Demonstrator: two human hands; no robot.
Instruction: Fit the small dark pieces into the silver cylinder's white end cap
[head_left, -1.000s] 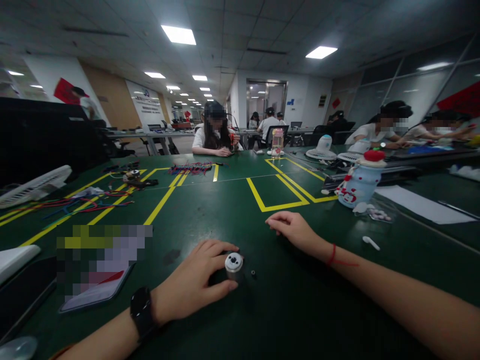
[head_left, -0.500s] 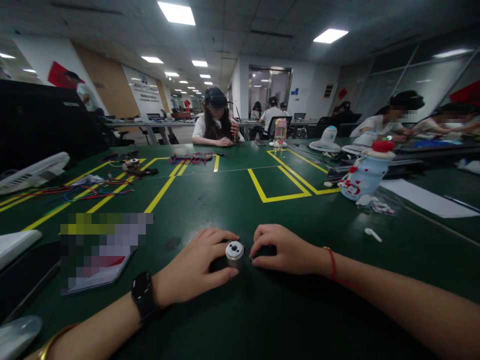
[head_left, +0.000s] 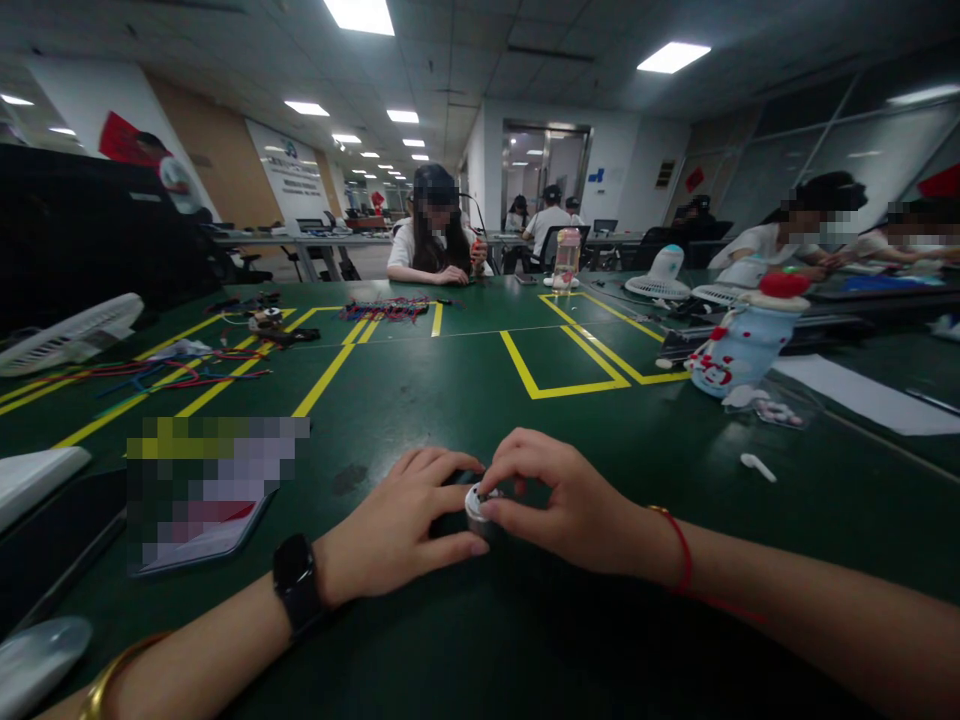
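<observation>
Where our metal cylinder (head_left: 474, 508) stands upright, our left hand (head_left: 397, 525) clasps its side. Right hand (head_left: 562, 505): fingertips at its top, any grasp we cannot tell

Open-plan office, part workshop: ceiling light panels (head_left: 673, 57) shine above a lettered wall sign (head_left: 291, 178), black chairs (head_left: 555, 247), seated people (head_left: 433, 245) and a green desk (head_left: 420, 395) bearing yellow tape outlines (head_left: 326, 380) and coloured wires (head_left: 394, 309).
</observation>
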